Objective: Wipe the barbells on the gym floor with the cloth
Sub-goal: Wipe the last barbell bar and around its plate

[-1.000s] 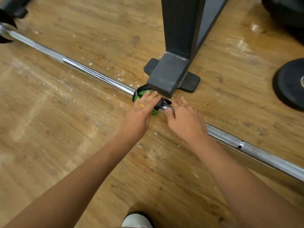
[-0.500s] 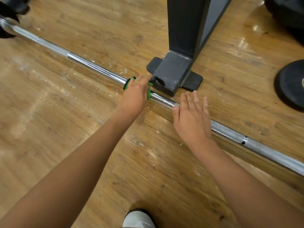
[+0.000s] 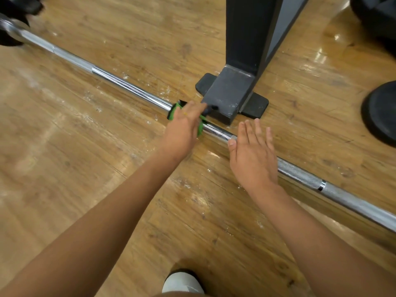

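A long chrome barbell point(image 3: 120, 81) lies diagonally on the wooden floor, from the upper left to the lower right. My left hand point(image 3: 183, 129) grips a green and black cloth point(image 3: 174, 111) wrapped over the bar, just in front of a steel post foot. My right hand point(image 3: 252, 153) lies flat across the bar with straight fingers, a little to the right of the cloth. The cloth is mostly hidden under my left hand.
A dark steel rack post point(image 3: 250, 50) with a black rubber foot pad point(image 3: 255, 105) stands right behind the bar. A black weight plate point(image 3: 381, 112) lies at the right edge, more dark equipment point(image 3: 377, 16) at the top right. My shoe tip point(image 3: 182, 282) shows at the bottom.
My left hand slid the cloth left along the bar, then back right toward the post foot. My right hand opened flat on the bar and has stayed there.
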The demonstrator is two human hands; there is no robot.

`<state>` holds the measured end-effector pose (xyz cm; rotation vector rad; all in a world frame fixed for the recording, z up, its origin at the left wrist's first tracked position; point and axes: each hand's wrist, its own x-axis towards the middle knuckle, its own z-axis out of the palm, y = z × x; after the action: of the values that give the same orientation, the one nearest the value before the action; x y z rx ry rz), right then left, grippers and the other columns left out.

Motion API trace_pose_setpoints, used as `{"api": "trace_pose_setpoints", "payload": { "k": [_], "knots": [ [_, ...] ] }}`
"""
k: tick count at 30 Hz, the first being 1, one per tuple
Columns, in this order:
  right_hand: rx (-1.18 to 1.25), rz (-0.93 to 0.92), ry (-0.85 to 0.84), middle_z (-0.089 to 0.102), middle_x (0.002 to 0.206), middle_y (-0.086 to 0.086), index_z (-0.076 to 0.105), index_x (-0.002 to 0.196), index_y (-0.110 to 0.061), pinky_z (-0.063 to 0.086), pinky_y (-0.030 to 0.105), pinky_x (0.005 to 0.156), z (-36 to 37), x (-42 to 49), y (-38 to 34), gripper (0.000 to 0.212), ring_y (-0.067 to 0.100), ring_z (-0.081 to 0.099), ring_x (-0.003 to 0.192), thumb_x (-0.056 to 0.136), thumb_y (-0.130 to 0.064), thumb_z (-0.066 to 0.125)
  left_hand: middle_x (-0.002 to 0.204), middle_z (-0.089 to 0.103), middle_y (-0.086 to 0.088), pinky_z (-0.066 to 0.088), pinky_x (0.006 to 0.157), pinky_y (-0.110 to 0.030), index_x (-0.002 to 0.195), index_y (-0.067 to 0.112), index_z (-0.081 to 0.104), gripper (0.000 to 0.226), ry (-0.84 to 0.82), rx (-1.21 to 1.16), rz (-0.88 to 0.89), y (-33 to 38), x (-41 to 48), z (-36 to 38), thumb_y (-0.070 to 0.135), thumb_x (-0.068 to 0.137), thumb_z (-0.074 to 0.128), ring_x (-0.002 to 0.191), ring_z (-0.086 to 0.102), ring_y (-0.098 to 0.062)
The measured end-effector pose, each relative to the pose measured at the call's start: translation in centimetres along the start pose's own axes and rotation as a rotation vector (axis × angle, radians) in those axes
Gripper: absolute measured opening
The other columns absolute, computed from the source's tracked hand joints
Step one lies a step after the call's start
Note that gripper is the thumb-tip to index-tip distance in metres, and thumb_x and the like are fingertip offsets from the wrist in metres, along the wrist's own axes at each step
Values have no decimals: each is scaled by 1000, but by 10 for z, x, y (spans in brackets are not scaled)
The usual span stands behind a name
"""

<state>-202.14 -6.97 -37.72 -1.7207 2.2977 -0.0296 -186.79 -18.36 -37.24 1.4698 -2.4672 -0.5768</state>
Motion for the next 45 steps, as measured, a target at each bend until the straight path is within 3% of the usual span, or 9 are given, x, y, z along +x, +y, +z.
{"api": "trace_pose_setpoints", "payload": {
  "k": [4,8,14,19,24,29,34,39,45],
  "knots": [
    [-1,1,13,8,167,8,9,159,-9,-8,41,125,2,-3,-1,62,22,-4,155,107,-42,4,156,44,-8,25,121,-50,149,15,47,52,-36,-14,123,-3,-16,1,-5,101,43,151,25,-28],
    [-6,-13,12,6,167,8,7,159,-9,-7,42,125,4,-8,-3,61,23,-7,155,108,-42,3,153,46,-12,35,116,-53,147,15,49,49,73,-83,-97,-25,-3,-5,-2,101,43,151,26,-29],
    [20,-4,36,4,167,8,5,159,-9,-10,42,124,10,-18,-12,61,23,-8,154,107,-41,4,158,42,-2,21,121,-44,151,17,44,55,-61,-7,191,-12,-38,4,-3,100,47,152,24,-25],
    [15,-29,122,13,166,13,12,157,-5,-2,44,126,23,-28,-16,57,25,0,155,109,-35,6,150,51,-8,37,115,-52,146,19,49,50,59,-97,-84,-23,-25,0,0,101,42,151,26,-29],
    [33,-24,163,24,163,15,26,156,-2,4,45,124,30,-38,-25,59,28,13,154,106,-34,18,151,50,-3,23,121,-43,149,17,47,52,-105,-32,218,-11,-56,4,-2,100,47,150,30,-26],
    [49,-41,153,17,165,15,22,157,-2,5,46,124,32,-53,-32,63,28,8,155,103,-35,22,152,49,-8,35,117,-51,149,15,47,51,63,-74,-103,-38,-54,-10,-1,100,46,151,27,-26],
    [87,-75,119,8,166,18,16,158,0,10,49,125,34,-70,-37,68,30,1,155,100,-34,25,157,43,0,7,120,-14,153,19,41,55,-67,2,128,-22,-86,-3,2,101,46,152,23,-23],
    [105,-92,74,-2,166,19,8,158,-1,7,50,125,35,-82,-42,71,31,-8,155,100,-34,29,156,44,-3,30,120,-51,151,17,44,52,78,-98,-117,-31,-87,-6,1,101,45,152,24,-22],
    [145,-126,32,-8,165,20,3,158,-1,1,50,125,38,-96,-47,77,32,-12,154,100,-36,39,158,41,0,30,119,-53,152,21,42,55,-2,-107,-73,-30,-107,-2,2,101,45,153,19,-16]
  ]
}}
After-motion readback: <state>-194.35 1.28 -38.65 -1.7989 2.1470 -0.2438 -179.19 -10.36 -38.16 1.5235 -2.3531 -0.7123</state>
